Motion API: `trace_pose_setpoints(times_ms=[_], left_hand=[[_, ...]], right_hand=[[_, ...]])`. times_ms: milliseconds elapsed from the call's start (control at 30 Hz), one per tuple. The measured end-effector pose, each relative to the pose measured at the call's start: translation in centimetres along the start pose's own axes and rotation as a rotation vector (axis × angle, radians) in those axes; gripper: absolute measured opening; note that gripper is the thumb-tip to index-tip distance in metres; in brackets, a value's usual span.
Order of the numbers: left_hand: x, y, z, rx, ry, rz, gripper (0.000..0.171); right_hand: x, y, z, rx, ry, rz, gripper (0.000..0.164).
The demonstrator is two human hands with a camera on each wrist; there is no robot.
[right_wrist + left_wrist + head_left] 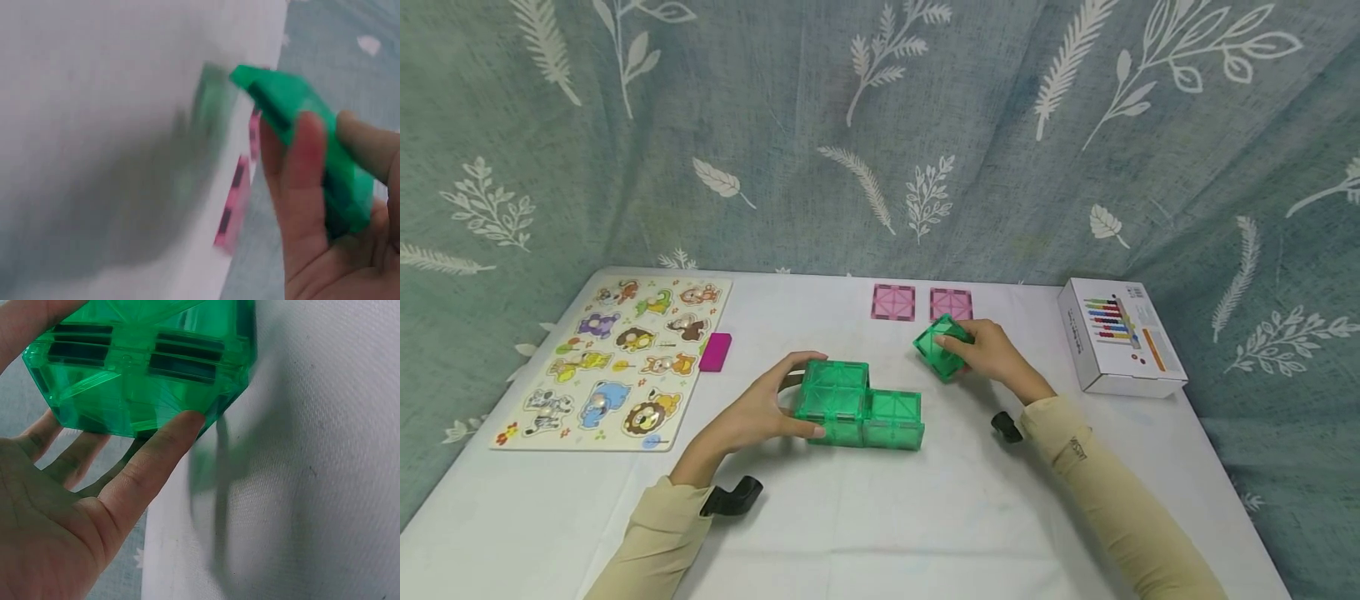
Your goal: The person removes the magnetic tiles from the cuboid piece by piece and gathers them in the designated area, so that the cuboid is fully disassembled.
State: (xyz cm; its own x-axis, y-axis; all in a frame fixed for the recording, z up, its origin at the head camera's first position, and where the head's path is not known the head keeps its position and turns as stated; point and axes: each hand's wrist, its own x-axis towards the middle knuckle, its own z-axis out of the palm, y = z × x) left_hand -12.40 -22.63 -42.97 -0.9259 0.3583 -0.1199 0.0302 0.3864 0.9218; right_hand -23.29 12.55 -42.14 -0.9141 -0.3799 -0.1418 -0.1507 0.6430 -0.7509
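Note:
A block structure of translucent green magnetic tiles (835,387) stands on the white table, with a taller part at left and a lower cube at right. My left hand (763,412) grips its left side, thumb along the near face and fingers round the back. In the left wrist view the thumb and fingers span the green tiles (134,369), whose dark magnets show at the edges. My right hand (992,354) pinches a smaller green magnetic-tile piece (938,357), tilted above the table. That piece (306,119) is blurred in the right wrist view, so its full shape cannot be told.
Two pink square tiles (893,302) lie at the back, one just behind the right hand. A wooden animal puzzle board (625,358) lies at left with a magenta block (715,352) at its edge. At right stands a white box (1123,337). A patterned cloth (790,150) hangs behind.

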Motion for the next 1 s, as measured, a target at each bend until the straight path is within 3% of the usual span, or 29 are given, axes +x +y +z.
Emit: trace_pose_setpoints(times_ms=[200,367,467,567,700,1000], left_hand=[[0.1,0.0,-0.1,0.002,0.004,0.001,0.098],[0.1,-0.1,-0.1,0.010,0.004,0.004,0.097],[0.1,-0.2,-0.2,0.015,0.005,0.004,0.098],[0.1,-0.2,-0.2,0.017,0.008,0.006,0.099],[0.0,-0.2,-0.1,0.022,0.007,0.001,0.099],[0.0,-0.2,0.0,0.010,-0.003,-0.001,0.097]], right_hand=[[-0.1,1.9,-2.2,0.213,0.098,0.111,0.035],[0.3,3.1,-3.9,0.382,0.265,0.177,0.041],[0.5,3.7,-4.6,0.439,0.362,0.260,0.044],[0.7,4.2,-5.1,0.464,0.438,0.349,0.046],[0.9,5.3,-5.0,0.438,0.485,0.402,0.051],[2.0,6.8,-4.1,0.385,0.576,0.403,0.051]])
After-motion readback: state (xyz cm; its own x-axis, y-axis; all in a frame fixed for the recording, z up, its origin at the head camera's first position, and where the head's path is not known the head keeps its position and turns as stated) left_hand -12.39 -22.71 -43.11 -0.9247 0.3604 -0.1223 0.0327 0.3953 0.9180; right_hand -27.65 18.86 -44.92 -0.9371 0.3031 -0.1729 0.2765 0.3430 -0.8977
